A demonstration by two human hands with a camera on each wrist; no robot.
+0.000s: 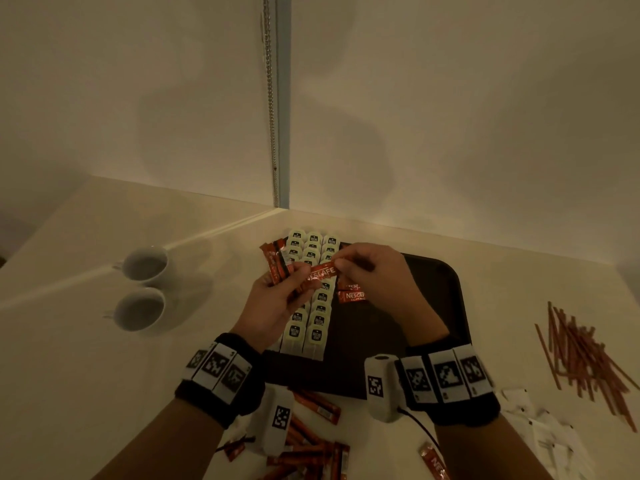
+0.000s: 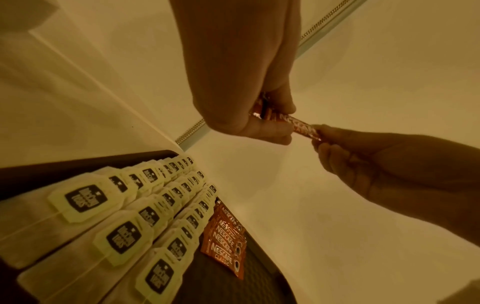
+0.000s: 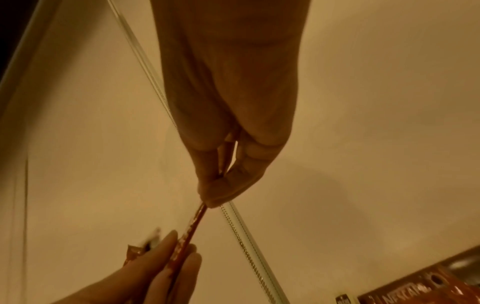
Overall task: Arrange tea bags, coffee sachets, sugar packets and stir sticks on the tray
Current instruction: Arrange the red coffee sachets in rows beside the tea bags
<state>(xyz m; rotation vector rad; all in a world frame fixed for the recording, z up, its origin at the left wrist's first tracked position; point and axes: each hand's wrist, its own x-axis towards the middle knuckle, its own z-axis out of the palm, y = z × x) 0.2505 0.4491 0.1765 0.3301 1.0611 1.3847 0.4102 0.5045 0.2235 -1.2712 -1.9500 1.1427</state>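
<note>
From the head view the hands cover much of the dark tray (image 1: 443, 289), hiding part of the rows of tea bags (image 1: 317, 317) and most of the coffee sachets (image 1: 351, 296) laid beside them; the loose sachets (image 1: 311, 441) near the table's front edge are partly behind the wrist cameras. The left wrist view shows what the head view hides: three neat rows of tagged tea bags and an overlapping line of red sachets on the tray. The right wrist view is blurred and shows the held sachet (image 1: 322, 271) only edge-on. That red sachet hangs above the tray, pinched at one end by the right hand (image 1: 374, 271), while the left hand (image 1: 277, 303) grips its other end together with more sachets.
</note>
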